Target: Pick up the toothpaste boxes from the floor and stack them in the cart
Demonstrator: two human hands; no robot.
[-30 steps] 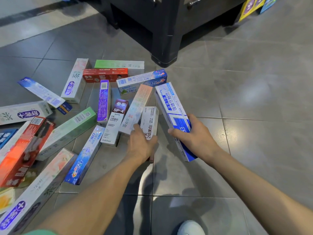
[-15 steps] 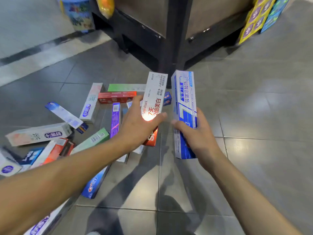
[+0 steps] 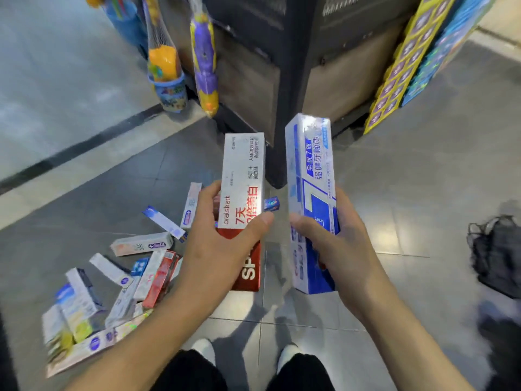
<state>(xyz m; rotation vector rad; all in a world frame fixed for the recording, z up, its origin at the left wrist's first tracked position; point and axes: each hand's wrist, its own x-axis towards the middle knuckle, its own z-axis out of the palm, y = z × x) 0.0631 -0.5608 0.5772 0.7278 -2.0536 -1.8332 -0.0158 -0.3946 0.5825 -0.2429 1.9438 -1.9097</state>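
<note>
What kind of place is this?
Probably a shop aisle: toothpaste boxes lie on a tiled floor, netted toys hang from a dark display stand, and stacked coloured packages lean nearby.

Both forearms are bare with no sleeve, watch or ring showing on the left hand or the right hand, while below them the person wears black trousers and white shoes with rounded toes

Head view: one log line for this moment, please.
left hand: grips white-and-red cardboard toothpaste box | right hand: grips blue-and-white toothpaste box | cart: unseen
</note>
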